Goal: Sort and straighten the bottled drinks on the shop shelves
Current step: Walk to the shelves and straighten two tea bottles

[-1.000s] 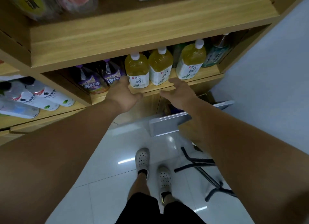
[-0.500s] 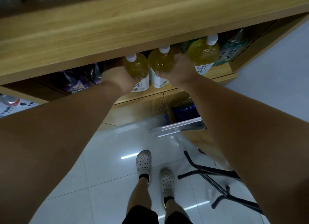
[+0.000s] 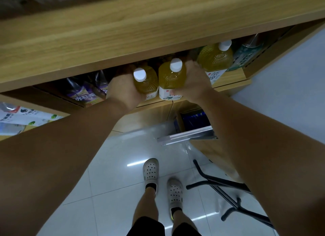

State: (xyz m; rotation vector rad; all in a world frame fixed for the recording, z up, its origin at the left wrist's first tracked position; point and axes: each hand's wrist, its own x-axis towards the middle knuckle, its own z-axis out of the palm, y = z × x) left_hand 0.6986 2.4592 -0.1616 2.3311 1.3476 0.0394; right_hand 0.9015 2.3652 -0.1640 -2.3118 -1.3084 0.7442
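- A second ago both hands lay at the shelf lip. Now the left hand (image 3: pixel 123 93) grips the left tea bottle (image 3: pixel 146 83) and the right hand (image 3: pixel 194 84) grips the middle tea bottle (image 3: pixel 171 77), fingers clamped round each.
- The two bottles touch at the front edge of the lower shelf (image 3: pixel 228 79), their caps close under the upper board (image 3: pixel 158 33). A third tea bottle (image 3: pixel 215 59) stands just beside the right hand.
- The purple bottles (image 3: pixel 86 96) on the left read 冰红茶. The tea labels are blurred, but possibly read 茶.

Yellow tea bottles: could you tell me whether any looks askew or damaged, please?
Nothing looks spilled or damaged. The left hand grips the left tea bottle and the right hand the middle tea bottle, side by side; the right tea bottle stands apart from them.
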